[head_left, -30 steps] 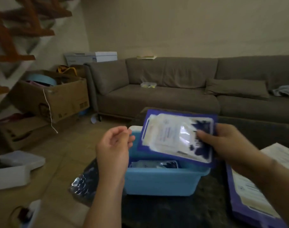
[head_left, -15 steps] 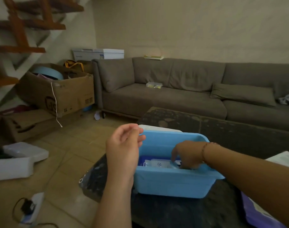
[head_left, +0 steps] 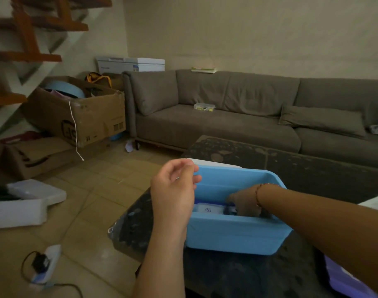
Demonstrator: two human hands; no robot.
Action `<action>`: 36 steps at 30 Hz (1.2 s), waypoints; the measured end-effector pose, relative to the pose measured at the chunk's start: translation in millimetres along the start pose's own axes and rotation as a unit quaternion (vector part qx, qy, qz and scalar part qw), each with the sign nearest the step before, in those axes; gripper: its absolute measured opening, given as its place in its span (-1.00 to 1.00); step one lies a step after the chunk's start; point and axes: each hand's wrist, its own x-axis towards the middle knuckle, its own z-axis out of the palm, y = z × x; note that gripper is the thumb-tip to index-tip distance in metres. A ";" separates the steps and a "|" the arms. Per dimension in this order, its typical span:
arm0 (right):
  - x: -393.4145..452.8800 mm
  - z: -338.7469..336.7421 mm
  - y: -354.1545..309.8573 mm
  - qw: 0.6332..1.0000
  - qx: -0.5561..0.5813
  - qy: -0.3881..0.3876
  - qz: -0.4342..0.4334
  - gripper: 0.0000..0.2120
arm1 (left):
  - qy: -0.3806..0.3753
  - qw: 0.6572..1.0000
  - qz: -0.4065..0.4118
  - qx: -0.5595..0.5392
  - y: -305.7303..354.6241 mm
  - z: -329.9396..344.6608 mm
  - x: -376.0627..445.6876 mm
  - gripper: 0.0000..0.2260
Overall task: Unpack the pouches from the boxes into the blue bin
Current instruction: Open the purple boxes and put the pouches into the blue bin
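Pouch [head_left: 209,209] under right grip [head_left: 245,204]

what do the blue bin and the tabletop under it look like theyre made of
Blue bin: probably moulded plastic, going by its even matte colour, smooth walls and rounded rim. Tabletop: dark with pale mottling and a slight sheen, so maybe polished stone or a printed laminate; the look leaves it open.

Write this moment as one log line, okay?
right hand: down in blue bin, on pouch | left hand: raised, holding nothing
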 end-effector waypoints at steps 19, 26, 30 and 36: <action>-5.8 2.5 24.1 0.992 0.100 0.059 0.039 -0.63 | -0.007 0.994 0.060 0.093 0.0 12.0 -7.3 -0.89; -123.7 29.7 104.8 0.852 0.326 0.407 -0.042 -0.85 | -0.138 0.910 0.349 0.176 -4.4 59.8 -65.1 -0.94; -165.8 132.6 161.6 0.768 0.431 0.465 0.096 -0.66 | -0.422 0.766 0.379 0.302 -34.0 94.9 -96.6 -0.81; -166.5 225.8 176.5 0.892 0.316 0.303 0.118 -0.44 | -0.541 0.650 0.286 0.451 -79.7 121.7 -123.4 -0.53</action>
